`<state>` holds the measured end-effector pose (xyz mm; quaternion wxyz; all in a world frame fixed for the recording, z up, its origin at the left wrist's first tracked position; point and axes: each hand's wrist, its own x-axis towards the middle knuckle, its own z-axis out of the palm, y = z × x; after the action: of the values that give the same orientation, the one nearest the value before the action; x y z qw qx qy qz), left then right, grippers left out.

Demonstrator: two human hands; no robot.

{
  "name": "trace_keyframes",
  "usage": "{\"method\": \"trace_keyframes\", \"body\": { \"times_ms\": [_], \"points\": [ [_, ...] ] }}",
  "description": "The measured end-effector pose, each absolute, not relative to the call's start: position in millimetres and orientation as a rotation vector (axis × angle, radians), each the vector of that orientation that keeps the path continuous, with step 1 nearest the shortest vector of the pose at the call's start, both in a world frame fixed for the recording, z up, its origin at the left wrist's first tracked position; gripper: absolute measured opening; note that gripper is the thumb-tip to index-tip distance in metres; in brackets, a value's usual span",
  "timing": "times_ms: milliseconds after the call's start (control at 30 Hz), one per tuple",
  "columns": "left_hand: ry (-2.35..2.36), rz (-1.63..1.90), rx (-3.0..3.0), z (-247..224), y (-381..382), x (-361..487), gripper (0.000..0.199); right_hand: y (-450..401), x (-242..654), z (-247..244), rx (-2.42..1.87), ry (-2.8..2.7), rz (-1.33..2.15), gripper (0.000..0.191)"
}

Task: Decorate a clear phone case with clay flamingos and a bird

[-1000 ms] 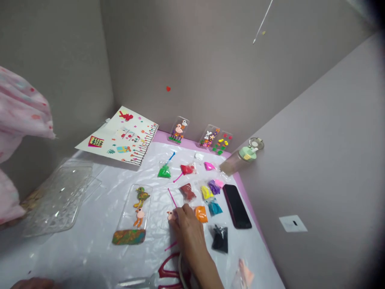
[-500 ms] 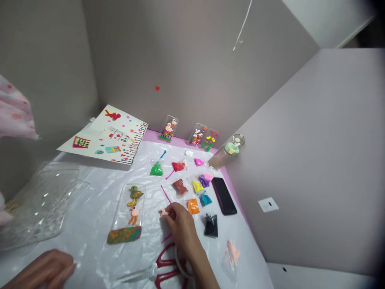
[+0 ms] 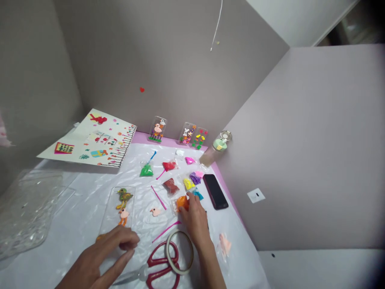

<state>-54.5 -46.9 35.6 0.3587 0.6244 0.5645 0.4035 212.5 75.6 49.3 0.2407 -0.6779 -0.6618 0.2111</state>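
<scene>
One orange packet [image 3: 182,202] is lying toward the right edge of the surface [image 3: 73,230], directly at the fingertips of the right hand [image 3: 195,224]. Thumb and fingers are straddling it; the view is not showing whether this grip is pinching or merely touching. The left hand [image 3: 104,255] is overlapping the near end of the clear case [image 3: 113,214], its grip standing released, thumb and forefinger apart. The dark phone [image 3: 215,191] is lying between the packet and the right edge.
</scene>
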Motion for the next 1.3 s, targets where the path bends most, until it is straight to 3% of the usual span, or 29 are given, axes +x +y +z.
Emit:
{"method": "trace_keyframes", "body": {
  "times_ms": [233,367,800,1300],
  "points": [
    [1.389,0.992,1.409,60.4,-13.7,-29.4,0.024,51.2,202.2,74.7,-1.530,-1.583,1.042,0.027],
    [1.410,1.037,1.375,60.9,-5.7,-21.9,0.024,26.3,184.7,88.4,-1.242,-1.230,1.393,0.025],
    [1.354,1.123,1.475,70.5,-4.9,-29.2,0.025,15.9,155.0,81.8,-1.176,-1.092,1.462,0.026],
    [1.378,1.043,1.906,58.8,-1.8,-47.6,0.008,1.1,129.1,78.6,-1.234,-0.987,1.412,0.021]
  ]
}}
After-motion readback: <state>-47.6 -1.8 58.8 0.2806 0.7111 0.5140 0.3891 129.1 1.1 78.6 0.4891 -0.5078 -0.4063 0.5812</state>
